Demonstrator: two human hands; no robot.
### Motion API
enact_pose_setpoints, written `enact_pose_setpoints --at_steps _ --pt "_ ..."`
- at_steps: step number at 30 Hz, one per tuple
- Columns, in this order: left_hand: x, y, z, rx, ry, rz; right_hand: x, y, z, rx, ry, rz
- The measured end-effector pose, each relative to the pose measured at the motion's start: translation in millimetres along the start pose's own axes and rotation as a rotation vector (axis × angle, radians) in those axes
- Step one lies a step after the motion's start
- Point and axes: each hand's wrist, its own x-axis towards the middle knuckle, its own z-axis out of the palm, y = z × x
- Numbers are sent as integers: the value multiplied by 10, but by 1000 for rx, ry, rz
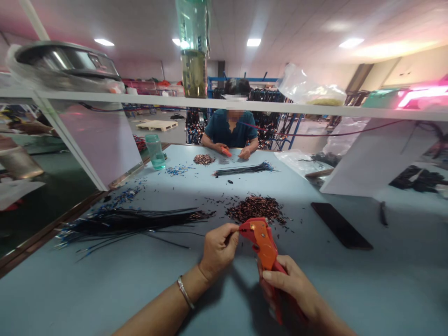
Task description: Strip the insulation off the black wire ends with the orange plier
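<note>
My right hand [292, 284] is wrapped round the handles of an orange crimping tool [264, 245], head pointing up and left. My left hand [219, 247] is pinched at the tool's jaws, holding something too small to make out. Just beyond the tool lies a heap of small copper-coloured terminals [255, 208]. To the left a bundle of black wires [129, 223] lies across the pale blue table [105, 289], its copper ends pointing toward the heap.
A black phone [341, 225] lies to the right. Across the table a person in a teal shirt [231, 130] works with another orange tool, a wire bundle [245, 169] and a terminal heap [204, 159] before them. A green bottle [156, 151] stands back left. A white shelf [224, 103] spans overhead.
</note>
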Motion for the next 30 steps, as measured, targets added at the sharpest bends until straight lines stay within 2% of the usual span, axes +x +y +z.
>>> enact_pose_setpoints --at_steps 11,15,18,20,26,30 --pt "0 -37 6 11 -21 -41 5 -6 80 -100 65 -30" --pt "5 -51 11 19 -32 -64 27 35 107 -48 127 -34" --pt "17 -54 16 26 -33 -78 41 45 107 14 91 -27" --pt "24 -60 20 33 -25 -88 36 12 89 58 87 -20" --pt "26 -98 42 54 -2 -133 5 -167 -59 274 194 -28" --pt "25 -109 57 31 -6 -156 9 -205 -104 154 212 -52"
